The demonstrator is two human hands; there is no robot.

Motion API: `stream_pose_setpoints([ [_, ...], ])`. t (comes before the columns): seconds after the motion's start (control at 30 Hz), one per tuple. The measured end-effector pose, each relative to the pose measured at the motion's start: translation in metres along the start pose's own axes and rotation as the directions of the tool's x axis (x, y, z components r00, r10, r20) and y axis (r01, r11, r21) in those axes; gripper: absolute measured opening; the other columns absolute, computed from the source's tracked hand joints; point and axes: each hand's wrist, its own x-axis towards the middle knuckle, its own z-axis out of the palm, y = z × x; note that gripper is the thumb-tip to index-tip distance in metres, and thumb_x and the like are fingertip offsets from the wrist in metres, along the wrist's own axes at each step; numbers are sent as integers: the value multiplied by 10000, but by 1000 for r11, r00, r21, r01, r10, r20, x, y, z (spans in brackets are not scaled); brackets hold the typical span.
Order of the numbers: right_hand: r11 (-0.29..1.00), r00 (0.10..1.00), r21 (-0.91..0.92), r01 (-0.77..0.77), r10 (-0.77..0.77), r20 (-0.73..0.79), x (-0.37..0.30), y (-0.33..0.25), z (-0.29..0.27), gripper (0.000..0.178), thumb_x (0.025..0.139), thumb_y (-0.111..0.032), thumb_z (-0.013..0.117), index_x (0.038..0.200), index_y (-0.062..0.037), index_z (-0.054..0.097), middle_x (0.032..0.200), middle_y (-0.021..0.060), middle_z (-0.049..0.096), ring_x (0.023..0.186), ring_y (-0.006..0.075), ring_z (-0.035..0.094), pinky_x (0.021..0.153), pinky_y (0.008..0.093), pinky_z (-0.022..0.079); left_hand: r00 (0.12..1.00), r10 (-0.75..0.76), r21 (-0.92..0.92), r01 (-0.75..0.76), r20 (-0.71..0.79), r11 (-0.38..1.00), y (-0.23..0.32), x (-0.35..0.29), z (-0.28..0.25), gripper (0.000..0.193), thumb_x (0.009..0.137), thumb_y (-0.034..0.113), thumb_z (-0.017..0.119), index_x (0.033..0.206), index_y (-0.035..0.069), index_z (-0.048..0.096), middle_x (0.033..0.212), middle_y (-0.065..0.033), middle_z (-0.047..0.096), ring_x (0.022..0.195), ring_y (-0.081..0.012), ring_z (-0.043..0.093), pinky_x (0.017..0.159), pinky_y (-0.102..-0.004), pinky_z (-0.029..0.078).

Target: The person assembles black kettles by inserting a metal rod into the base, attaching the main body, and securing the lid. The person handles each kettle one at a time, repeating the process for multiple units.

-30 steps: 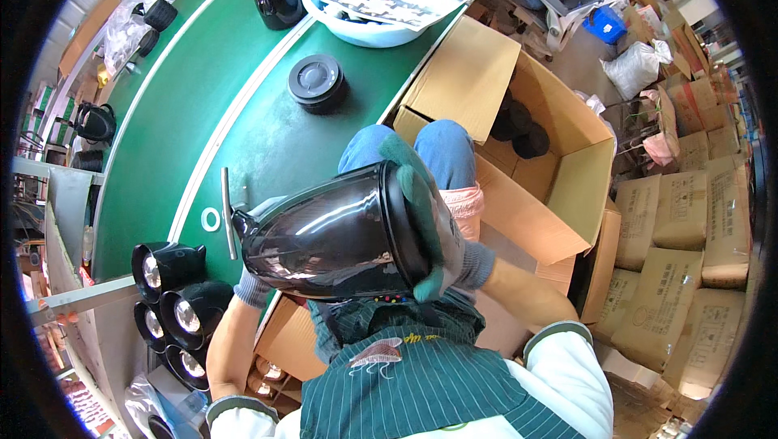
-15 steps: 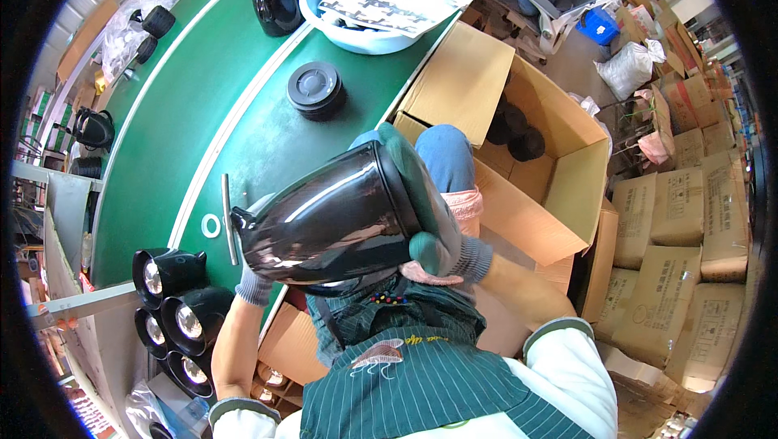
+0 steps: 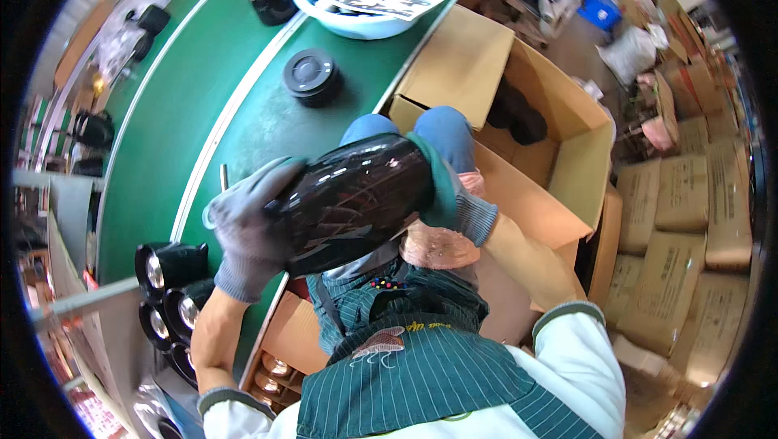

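A glossy black jug body lies sideways over my lap, its broad rim end to the right and its narrow end to the left. My left hand, in a grey glove blurred by motion, wraps round the narrow end. My right hand, in a glove with a green palm, grips the broad end. Just beyond my left hand the tip of a metal rod shows above the green table. A stack of round black lids sits on the table ahead of the jug.
Several black jugs with silvery insides lie stacked at the lower left. A pale blue basin with a patterned sheet stands at the far table edge. Right of my knees is an open carton holding black parts. Cardboard boxes are piled farther right.
My left hand has come from behind the jug round to its narrow end and now covers it. The jug has turned and shifted slightly right. The white ring on the table is now hidden.
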Motion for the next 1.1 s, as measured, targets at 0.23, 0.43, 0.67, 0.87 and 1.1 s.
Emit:
stream_pose_setpoints([
  [0.23,977,980,201,-66,101,-169,-13,15,-9,538,1020,-172,593,1527,-71,441,1529,130,492,1392,278,482,1219,400,349,952,21,-782,237,304,576,29,32,-11,741,817,110,784,1481,-56,501,1403,-200,634,1333,-248,591,1143,-376,418],
  [0.43,949,972,309,-60,126,-196,-31,81,-66,570,1006,-295,626,1497,-41,485,1484,143,546,1371,284,509,1201,396,368,953,-112,-894,304,283,330,42,7,9,645,879,27,659,1495,-60,491,1468,-195,585,1371,-247,555,1171,-396,394],
  [0.67,975,989,197,-103,80,124,22,-96,-77,735,883,-305,751,1478,52,507,1425,120,618,1269,232,599,1130,396,455,618,-770,463,736,-161,494,-151,-114,90,894,905,568,686,1542,7,406,1522,-312,450,1399,-471,453,1133,-521,411],
  [0.87,749,857,-530,397,-97,505,29,-87,4,1016,636,-454,939,1477,-53,536,1453,209,551,1303,398,580,1090,444,478,608,-775,425,756,-174,497,-205,-181,115,707,914,453,725,1417,-3,529,1371,-270,549,1245,-428,554,1042,-482,475],
  [1.1,984,998,179,-2,12,-57,-1,-34,26,1235,866,-934,289,1650,2,99,1567,240,421,1313,336,574,1158,453,412,829,-477,-508,557,292,657,-70,-49,63,673,814,297,892,1344,-17,624,1079,-114,769,963,-203,745,815,-364,602],
])
